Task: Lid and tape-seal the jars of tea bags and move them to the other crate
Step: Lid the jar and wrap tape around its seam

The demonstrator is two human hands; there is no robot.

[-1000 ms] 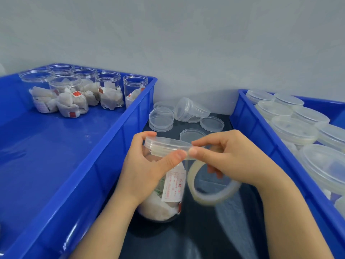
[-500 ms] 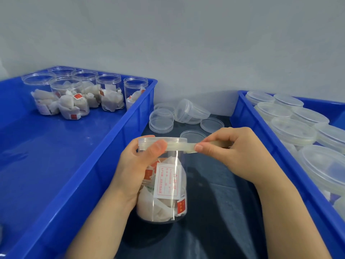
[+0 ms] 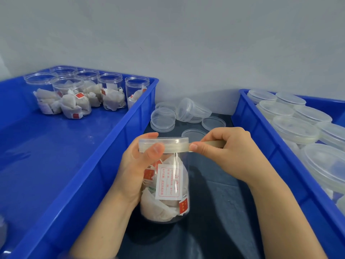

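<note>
Plastic jar, clear and cylindrical, packed with white tea bags (image 3: pixel 168 186): stands between the two hands on the dark desk (image 3: pixel 214 202), long axis upright, printed label facing 6 o'clock.
Lid, shallow clear plastic disc (image 3: pixel 164 140): seated on the jar mouth.
Tape, translucent yellowish strip (image 3: pixel 176 148): lies level along the near rim of the lid, running from 9 o'clock to 3 o'clock, at right angles to the jar axis.
Left hand (image 3: pixel 134 165): wraps the jar from 9 o'clock; its thumb presses the tape end against the lid rim.
Right hand (image 3: pixel 229 152): at 3 o'clock of the lid, thumb tip against its rim; thumb and fingers pinch the free run of tape. The roll is largely hidden by the fingers.
Governing relation: tape covers only the near arc, and the far arc at 12 o'clock appears bare. Judged next: the jar turns about its upright axis, or the right hand carries the tape round by 12 o'clock.
Right blue plastic crate (image 3: pixel 261 139): at 3 o'clock, holding lidded jars (image 3: pixel 295 128); nearer the right hand and the likely destination.
Left blue plastic crate (image 3: pixel 56 146): at 9 o'clock, with unlidded jars of tea bags (image 3: pixel 74 94) at its far end.
Loose clear lids (image 3: pixel 162 119): on the desk at 12 o'clock, just beyond the jar.
</note>
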